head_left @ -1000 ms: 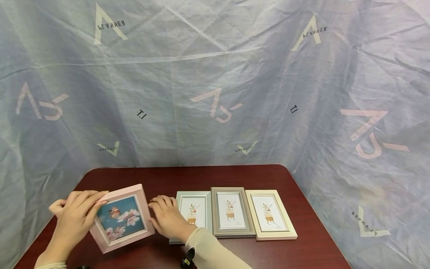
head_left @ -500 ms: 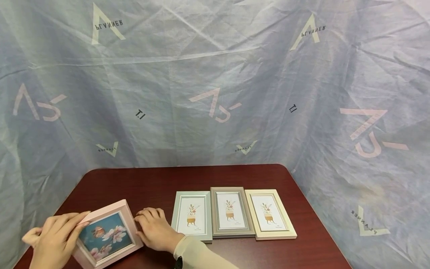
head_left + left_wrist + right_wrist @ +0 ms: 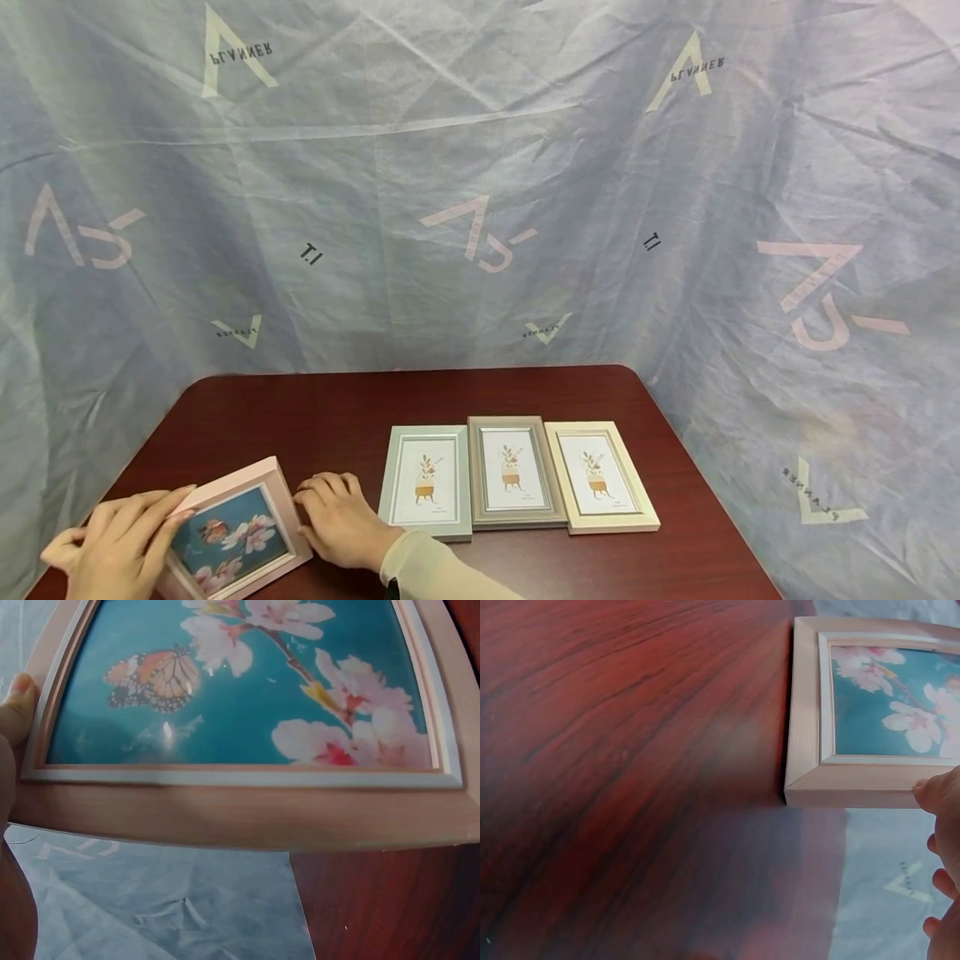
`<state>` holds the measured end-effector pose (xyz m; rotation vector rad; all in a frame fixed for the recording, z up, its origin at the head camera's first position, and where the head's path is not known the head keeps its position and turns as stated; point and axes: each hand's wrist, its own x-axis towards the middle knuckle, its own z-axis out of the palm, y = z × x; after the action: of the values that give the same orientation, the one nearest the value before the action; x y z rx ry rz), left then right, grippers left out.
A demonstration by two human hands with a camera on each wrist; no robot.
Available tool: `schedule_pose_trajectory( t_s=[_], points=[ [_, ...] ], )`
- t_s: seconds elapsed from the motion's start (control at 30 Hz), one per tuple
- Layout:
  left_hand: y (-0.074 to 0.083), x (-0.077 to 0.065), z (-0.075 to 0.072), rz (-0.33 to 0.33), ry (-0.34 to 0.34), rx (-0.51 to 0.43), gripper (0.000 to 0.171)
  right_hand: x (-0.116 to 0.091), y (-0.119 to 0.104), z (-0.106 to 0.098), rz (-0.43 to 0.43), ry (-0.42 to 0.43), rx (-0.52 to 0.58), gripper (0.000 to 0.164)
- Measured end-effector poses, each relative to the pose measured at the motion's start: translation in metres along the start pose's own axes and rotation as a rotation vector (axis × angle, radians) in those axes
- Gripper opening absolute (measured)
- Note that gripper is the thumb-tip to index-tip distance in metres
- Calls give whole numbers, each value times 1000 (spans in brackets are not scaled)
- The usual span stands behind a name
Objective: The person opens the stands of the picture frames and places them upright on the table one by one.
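A pink picture frame (image 3: 232,542) with a butterfly and pink blossoms on blue stands tilted at the table's near left. My left hand (image 3: 123,542) grips its left side, fingers over the upper corner. On the opposite side, my right hand (image 3: 343,518) holds the right edge. In the right wrist view the thumb of the right hand (image 3: 946,825) touches the rim, and the other fingers are partly hidden. The left wrist view shows the frame's border (image 3: 240,814) up close, with the left thumb (image 3: 19,701) against its side.
To the right, a pale green frame (image 3: 426,531), a grey-brown frame (image 3: 517,521) and a cream frame (image 3: 611,525) lie side by side, each with a potted-plant print. They rest on the dark red table (image 3: 337,408). A grey printed cloth (image 3: 420,325) hangs around it.
Both hands have brought the pink picture frame down and to the left, nearer the table's front edge. The pale green frame, partly covered by the right hand before, now shows fully.
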<state>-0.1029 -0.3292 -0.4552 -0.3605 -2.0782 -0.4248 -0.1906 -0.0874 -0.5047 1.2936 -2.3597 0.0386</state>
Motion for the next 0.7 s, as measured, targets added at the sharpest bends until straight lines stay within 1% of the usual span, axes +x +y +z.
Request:
schedule_pose_trajectory(
  t_s=[0.1,0.17,0.2,0.23,0.37,0.53,0.63,0.7],
  points=[
    [0,0,1,-18,10,-14,56,1,0,0,4,-11,-2,34],
    [0,0,2,-34,11,-17,58,2,0,0,8,-20,1,34],
    [0,0,2,-48,10,-18,54,2,0,0,11,-23,3,34],
    [0,1,2,-50,12,-16,56,3,-1,-1,13,-26,3,34],
    [0,1,4,-45,23,-17,47,3,-2,0,29,-29,19,34],
    [-4,1,6,-43,32,-7,54,3,-5,3,50,-21,19,33],
    [-7,4,9,-35,33,-11,59,4,-5,3,58,-15,9,34],
    [-8,6,10,-31,34,-13,56,4,-5,2,61,-15,5,33]
  ],
)
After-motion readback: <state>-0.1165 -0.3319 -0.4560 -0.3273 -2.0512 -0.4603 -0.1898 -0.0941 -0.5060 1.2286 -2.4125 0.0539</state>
